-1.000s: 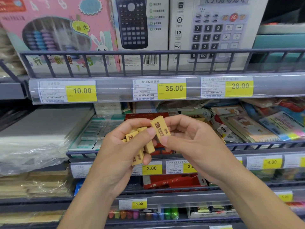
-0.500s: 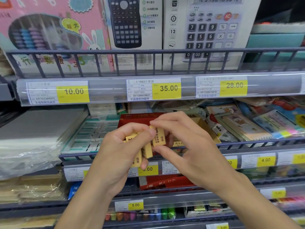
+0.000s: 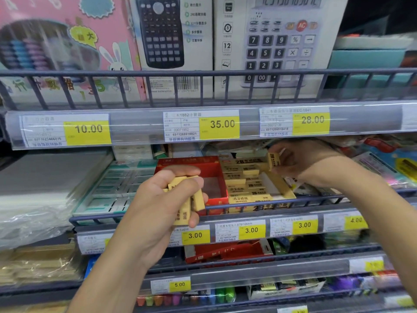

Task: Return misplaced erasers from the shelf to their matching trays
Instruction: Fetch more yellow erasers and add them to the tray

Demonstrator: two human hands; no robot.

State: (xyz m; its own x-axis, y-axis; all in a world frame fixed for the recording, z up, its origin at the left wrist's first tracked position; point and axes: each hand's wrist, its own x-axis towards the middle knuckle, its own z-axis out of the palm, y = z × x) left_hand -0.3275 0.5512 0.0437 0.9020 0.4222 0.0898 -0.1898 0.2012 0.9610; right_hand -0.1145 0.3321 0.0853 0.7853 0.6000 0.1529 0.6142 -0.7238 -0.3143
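the right hand (image 3: 302, 163) is pinching a single yellow eraser (image 3: 273, 161) between thumb and fingertips, holding it just above the back right corner of the yellow tray (image 3: 285, 190), its long axis standing nearly upright with the printed face turned left. the left hand (image 3: 162, 206) is gripping a bundle of yellow erasers (image 3: 187, 204) in curled fingers, their long axes running roughly up and down, in front of the red tray (image 3: 216, 175).

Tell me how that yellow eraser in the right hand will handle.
The eraser is a small flat-sided block, so it probably won't roll. Pinched by the right hand at fingertips alone, it looks light. It seems stiff, and should lie flat among the rows in the yellow tray.
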